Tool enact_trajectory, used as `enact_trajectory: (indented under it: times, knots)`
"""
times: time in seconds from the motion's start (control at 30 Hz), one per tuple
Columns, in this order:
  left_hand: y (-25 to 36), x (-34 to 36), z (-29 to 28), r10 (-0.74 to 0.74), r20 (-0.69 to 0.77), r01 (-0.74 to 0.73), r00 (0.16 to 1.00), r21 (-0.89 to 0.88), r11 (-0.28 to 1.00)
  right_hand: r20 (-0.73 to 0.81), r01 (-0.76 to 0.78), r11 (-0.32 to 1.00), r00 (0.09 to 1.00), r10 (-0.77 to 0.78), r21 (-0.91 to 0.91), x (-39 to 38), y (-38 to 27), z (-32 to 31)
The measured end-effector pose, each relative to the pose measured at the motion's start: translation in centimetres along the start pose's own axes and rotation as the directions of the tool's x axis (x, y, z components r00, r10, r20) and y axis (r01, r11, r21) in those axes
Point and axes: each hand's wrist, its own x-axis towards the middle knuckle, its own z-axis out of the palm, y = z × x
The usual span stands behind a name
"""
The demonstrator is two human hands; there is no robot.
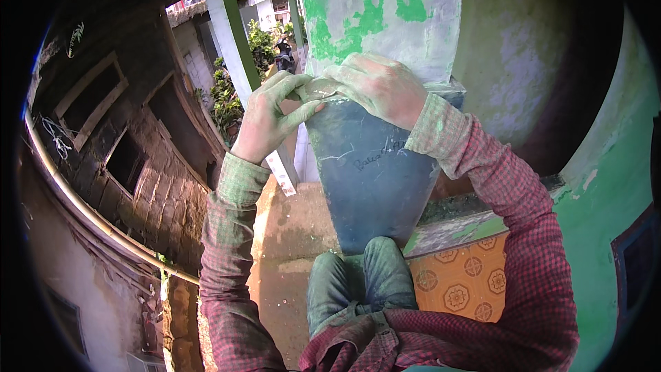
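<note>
Both hands meet at the left corner of a ledge on a square pillar, white with green paint patches (385,17) above and dark blue-grey (375,172) below. Between them is a small, flat grey-brown piece (320,88); its exact kind cannot be made out. My left hand (265,114) grips its left side, thumb below and fingers above. The fingers of my right hand (382,86) are bent over its right end, against the ledge, and partly hide it. Pale dust covers both hands and the checked cuffs.
My knees (358,275) are close to the pillar's base. On the right, a low wall edge (454,231) borders orange patterned tiles (461,279) and a green wall (599,248). To the left run a bamboo pole (103,217) and a weathered wooden wall (138,117). Plants (224,100) and a parked motorbike (284,54) stand beyond.
</note>
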Motion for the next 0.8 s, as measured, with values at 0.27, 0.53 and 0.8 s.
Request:
enact_trajectory:
  times: [0.27,0.53,0.8]
  knots:
    - [3.0,1.4,-1.1,0.091,-0.09,-0.072,0.992,0.192,0.979,0.338,-0.409,0.724,0.907,0.253,0.555,3.6,1.9,-3.5]
    - [2.3,0.9,-0.3,-0.122,-0.073,0.115,0.99,-0.093,0.989,0.278,-0.317,0.754,0.943,0.184,0.575,2.5,1.0,-3.9]
    - [2.5,0.2,0.4,-0.219,-0.021,0.198,0.975,-0.348,0.916,0.119,-0.217,0.866,0.976,0.183,0.451,1.5,0.0,-3.6]
